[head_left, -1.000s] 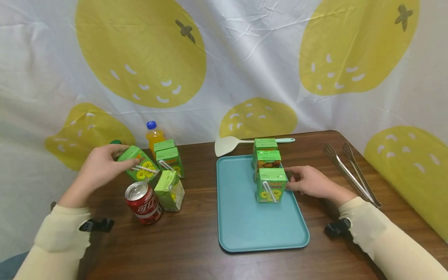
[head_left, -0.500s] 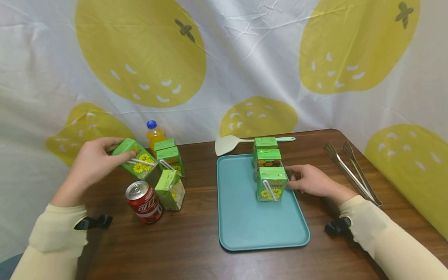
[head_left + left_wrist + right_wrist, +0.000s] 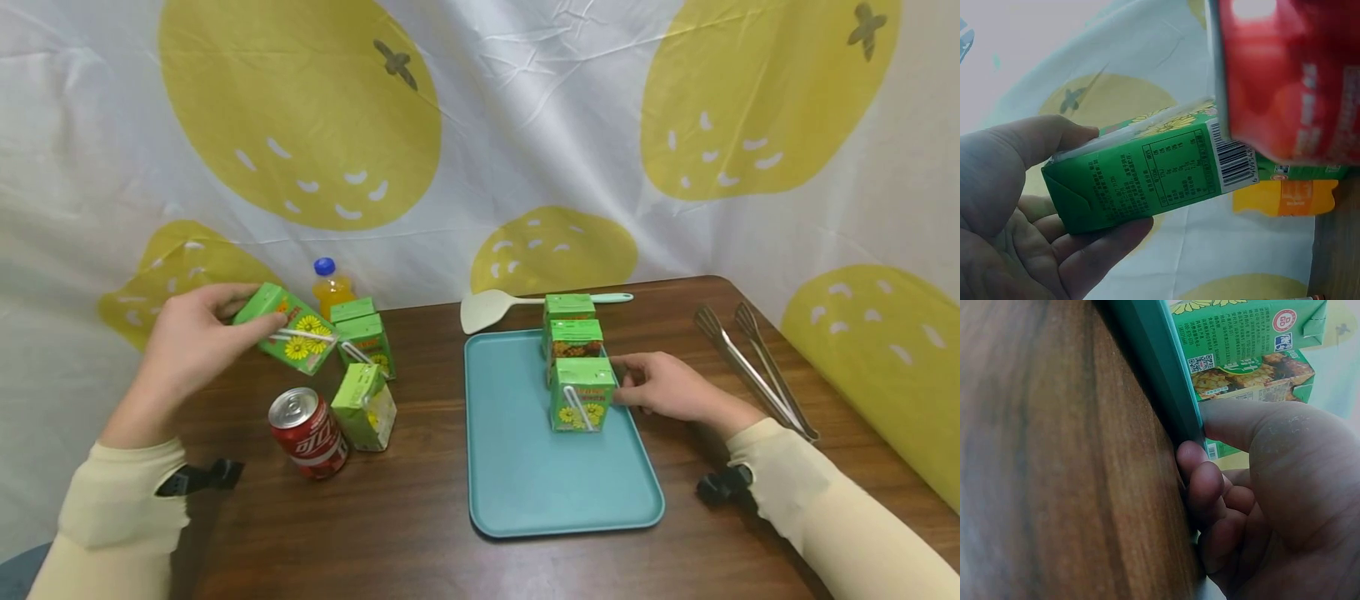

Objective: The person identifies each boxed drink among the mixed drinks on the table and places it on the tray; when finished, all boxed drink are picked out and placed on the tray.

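My left hand [image 3: 191,342] holds a green drink carton [image 3: 296,333] with yellow flowers and a white straw, tilted above the table. The left wrist view shows thumb and fingers round one end of that carton [image 3: 1129,181]. My right hand [image 3: 663,387] grips the right rim of the blue-green tray [image 3: 517,492]; in the right wrist view its thumb lies over the tray's rim [image 3: 1179,381] and its fingers are curled against the outside. Several cartons stand in a row along the tray's right side, the front flowered carton [image 3: 582,396] nearest my right hand.
Below the left hand stands a red soda can [image 3: 307,433], beside a tilted-looking carton [image 3: 365,408]. More cartons [image 3: 363,337] and an orange drink bottle [image 3: 332,287] stand behind. A spatula [image 3: 487,310] lies behind the tray, metal tongs [image 3: 757,375] to its right.
My left hand has lifted the held carton up and slightly left, away from the can and the other cartons. The right hand stays at the tray's rim.
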The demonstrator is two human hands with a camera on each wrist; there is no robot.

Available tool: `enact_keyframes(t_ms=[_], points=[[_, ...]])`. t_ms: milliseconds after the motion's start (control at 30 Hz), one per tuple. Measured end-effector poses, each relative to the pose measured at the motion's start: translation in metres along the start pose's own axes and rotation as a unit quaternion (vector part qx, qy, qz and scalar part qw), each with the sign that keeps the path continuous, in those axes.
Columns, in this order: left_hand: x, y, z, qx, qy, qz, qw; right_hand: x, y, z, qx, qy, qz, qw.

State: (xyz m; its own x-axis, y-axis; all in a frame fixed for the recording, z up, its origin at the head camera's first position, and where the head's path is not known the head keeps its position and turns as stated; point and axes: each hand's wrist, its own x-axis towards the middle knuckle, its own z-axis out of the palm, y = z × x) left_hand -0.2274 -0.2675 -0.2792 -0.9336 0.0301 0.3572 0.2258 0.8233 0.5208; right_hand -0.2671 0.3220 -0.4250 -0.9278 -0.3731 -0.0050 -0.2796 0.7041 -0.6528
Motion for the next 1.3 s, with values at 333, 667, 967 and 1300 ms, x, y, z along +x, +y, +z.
enact_keyframes(t_ms=[333, 667, 967, 1300], points=[[-0.002, 0.015, 0.002, -0.056, 0.016, 0.014, 0.9982, 0.0, -0.001, 0.0, -0.004, 0.0, 0.0, 1.0], [-0.004, 0.039, 0.011, -0.121, 0.02, 0.038, 0.9918, -0.001, -0.003, 0.0, -0.003, 0.001, 0.007, 1.0], [-0.005, 0.059, 0.03, -0.167, 0.032, 0.074, 0.9826, -0.002, -0.004, 0.0, -0.001, 0.002, 0.003, 1.0], [-0.012, 0.079, 0.045, -0.188, -0.015, 0.077, 0.979, -0.002, -0.006, -0.001, -0.006, 0.003, 0.001, 1.0]])
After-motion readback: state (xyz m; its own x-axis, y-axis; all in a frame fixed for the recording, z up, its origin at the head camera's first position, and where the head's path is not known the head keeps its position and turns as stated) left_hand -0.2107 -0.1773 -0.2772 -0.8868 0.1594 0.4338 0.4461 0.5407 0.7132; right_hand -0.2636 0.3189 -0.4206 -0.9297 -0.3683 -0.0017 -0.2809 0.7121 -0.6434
